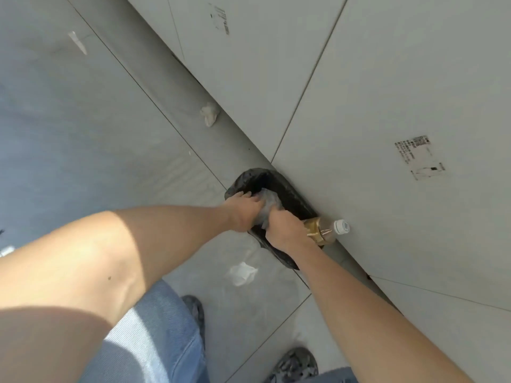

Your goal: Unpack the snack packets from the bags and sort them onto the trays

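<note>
Bottle (325, 232) w/ white cap by wall (387, 92) — crumpled tissues (242, 273) on floor tiles (96, 120).

No text legible; white printed label (419, 157) on the grey wall panel (387, 92) has rows of small dark print, too blurred to read; faint dark marking (221, 20) higher on the wall, also unreadable; bottle (325, 232) label unreadable

You see: one black bag (287, 194); one bottle (326, 230) beside it; two crumpled papers (210, 114) (242, 273) near bag.
</note>
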